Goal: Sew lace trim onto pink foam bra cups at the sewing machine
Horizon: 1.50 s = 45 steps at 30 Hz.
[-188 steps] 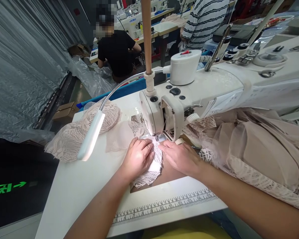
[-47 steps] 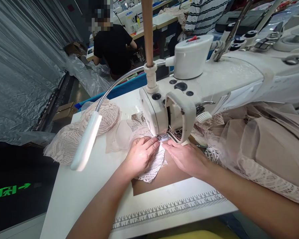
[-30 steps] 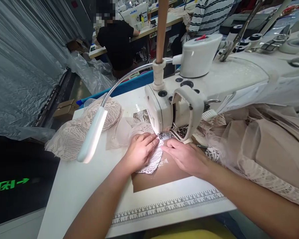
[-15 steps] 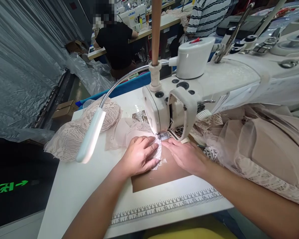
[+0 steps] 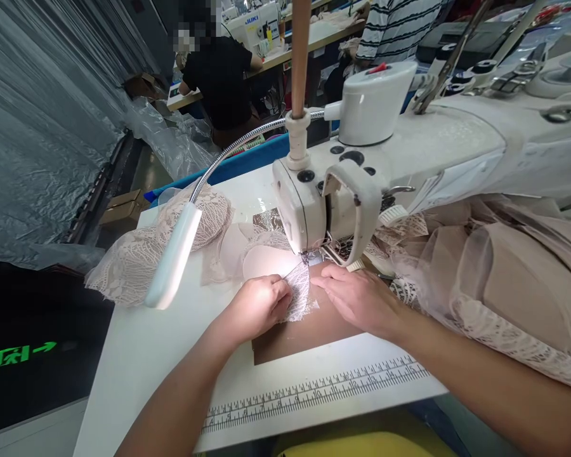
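Observation:
A white lace piece lies under the needle area of the sewing machine, its far end at the presser foot. My left hand is closed on the lace's left edge, fingers curled in. To the right of the foot, my right hand rests on the brown plate with its fingers stretched forward; its fingertips are beside the lace's right edge. Behind my left hand lies a pale smooth cup, joined with sheer, lace-edged fabric.
Lace cups are piled at the table's left, under a gooseneck lamp. Beige lace and mesh pieces heap up on the right. A printed ruler runs along the front edge. Another person sits at a machine beyond.
My left hand has gone from lying flat on the lace to closing on its left edge, shifting slightly left. More lace and the pale cup now show. My right hand has barely moved.

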Available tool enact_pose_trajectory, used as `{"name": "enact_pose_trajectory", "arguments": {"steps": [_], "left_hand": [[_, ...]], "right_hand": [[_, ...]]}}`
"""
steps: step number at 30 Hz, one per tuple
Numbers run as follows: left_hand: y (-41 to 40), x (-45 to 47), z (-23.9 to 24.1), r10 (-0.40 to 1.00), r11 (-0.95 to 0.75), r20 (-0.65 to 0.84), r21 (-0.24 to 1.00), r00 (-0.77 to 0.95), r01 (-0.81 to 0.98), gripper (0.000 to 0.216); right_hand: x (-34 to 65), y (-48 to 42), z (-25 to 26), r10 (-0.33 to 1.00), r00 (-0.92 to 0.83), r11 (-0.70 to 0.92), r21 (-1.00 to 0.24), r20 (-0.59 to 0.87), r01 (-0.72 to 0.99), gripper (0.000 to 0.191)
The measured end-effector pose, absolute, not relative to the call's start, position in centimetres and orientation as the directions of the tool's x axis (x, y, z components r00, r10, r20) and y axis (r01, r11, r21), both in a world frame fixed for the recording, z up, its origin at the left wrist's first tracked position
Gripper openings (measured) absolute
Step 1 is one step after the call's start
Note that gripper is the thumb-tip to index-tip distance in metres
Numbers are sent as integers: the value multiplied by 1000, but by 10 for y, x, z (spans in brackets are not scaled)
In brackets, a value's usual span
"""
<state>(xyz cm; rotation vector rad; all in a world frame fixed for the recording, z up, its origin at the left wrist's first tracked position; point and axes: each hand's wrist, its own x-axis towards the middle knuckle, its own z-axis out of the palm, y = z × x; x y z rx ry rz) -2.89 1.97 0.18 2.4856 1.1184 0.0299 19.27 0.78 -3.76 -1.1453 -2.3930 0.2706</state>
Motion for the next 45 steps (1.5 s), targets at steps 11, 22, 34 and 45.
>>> {"name": "enact_pose_trajectory", "arguments": {"steps": [11, 22, 34, 45], "left_hand": [[20, -29, -3, 728, -585, -131, 391, 673, 710, 22], [26, -36, 2, 710, -513, -140, 567, 690, 644, 18], [31, -28, -16, 586, -792, 170, 328, 793, 515, 33], [22, -21, -23, 612, -788, 114, 170, 783, 591, 40]], "right_hand": [[194, 7, -44, 776, -545, 631, -367, 318, 684, 27], [193, 8, -39, 783, -544, 621, -372, 301, 690, 30], [191, 7, -41, 740, -626, 672, -250, 245, 697, 33], [191, 2, -42, 761, -599, 648, -238, 251, 723, 35]]}}
